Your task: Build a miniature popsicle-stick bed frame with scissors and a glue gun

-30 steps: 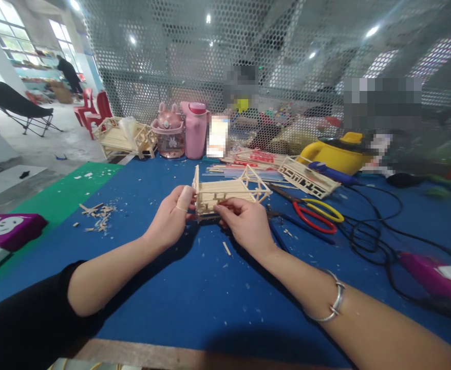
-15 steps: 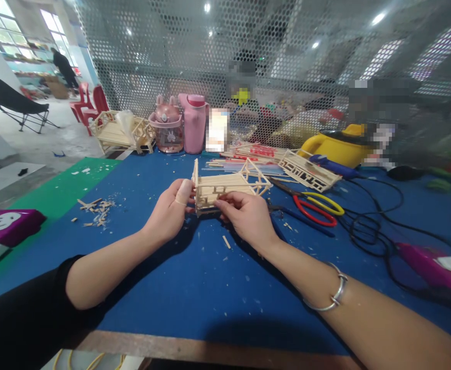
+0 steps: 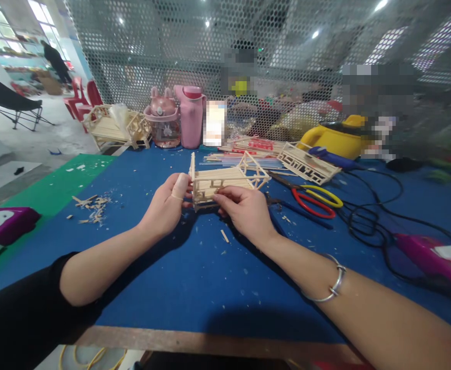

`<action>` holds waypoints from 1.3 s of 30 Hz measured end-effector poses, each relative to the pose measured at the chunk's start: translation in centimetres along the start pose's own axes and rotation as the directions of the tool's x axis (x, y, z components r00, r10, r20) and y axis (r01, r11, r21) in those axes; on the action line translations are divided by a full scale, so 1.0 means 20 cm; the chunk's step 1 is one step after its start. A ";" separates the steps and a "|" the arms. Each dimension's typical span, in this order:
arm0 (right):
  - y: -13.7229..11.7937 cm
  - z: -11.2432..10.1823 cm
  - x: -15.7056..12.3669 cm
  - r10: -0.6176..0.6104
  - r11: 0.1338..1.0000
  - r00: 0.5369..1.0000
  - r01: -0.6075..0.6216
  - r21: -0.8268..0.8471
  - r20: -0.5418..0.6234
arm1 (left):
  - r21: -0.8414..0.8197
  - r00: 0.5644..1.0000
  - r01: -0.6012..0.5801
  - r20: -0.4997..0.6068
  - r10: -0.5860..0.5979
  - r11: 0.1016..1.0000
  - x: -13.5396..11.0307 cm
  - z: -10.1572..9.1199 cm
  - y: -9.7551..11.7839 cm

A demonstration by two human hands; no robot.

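Observation:
A small model frame of pale wooden sticks point(image 3: 225, 177), with a slatted deck, railings and a triangular end, is held just above the blue table. My left hand point(image 3: 167, 203) grips its left end, the thumb wrapped in a white covering and the fingertips partly hidden behind the frame. At the front railing, my right hand point(image 3: 244, 208) pinches with thumb and index finger; its other fingers curl under the model's front edge. Whether a small stick is in that pinch I cannot make out. One loose wooden stick point(image 3: 224, 236) lies on the table below.
Red-and-yellow-handled scissors point(image 3: 314, 200), pliers point(image 3: 306, 215) and a blue glue gun point(image 3: 331, 156) with black cables lie to the right. Behind stand another stick model point(image 3: 310, 167), a pink bottle point(image 3: 191, 118) and a yellow pot point(image 3: 333, 144). Wood scraps point(image 3: 92, 205) lie at left.
The whole view has shifted slightly, so everything sits a little higher and further left. Both hands keep nearly the same hold on the wooden model.

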State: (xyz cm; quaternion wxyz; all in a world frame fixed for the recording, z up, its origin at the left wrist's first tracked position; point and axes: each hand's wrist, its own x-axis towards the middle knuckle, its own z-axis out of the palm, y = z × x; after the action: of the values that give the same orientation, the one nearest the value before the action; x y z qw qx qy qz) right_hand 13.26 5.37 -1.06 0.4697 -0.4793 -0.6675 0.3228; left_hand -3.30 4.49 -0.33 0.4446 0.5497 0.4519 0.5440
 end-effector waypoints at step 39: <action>-0.01 -0.06 0.02 -0.194 0.908 0.979 0.202 -0.368 0.058 | 0.324 0.901 -0.427 0.071 0.429 0.844 0.05 0.03 0.22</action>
State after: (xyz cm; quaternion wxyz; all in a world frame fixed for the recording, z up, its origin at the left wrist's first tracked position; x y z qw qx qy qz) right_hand 14.20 5.54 -0.31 0.3939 -0.4861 -0.7663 0.1461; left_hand -2.60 4.64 4.19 0.2123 0.7020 0.4040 0.5467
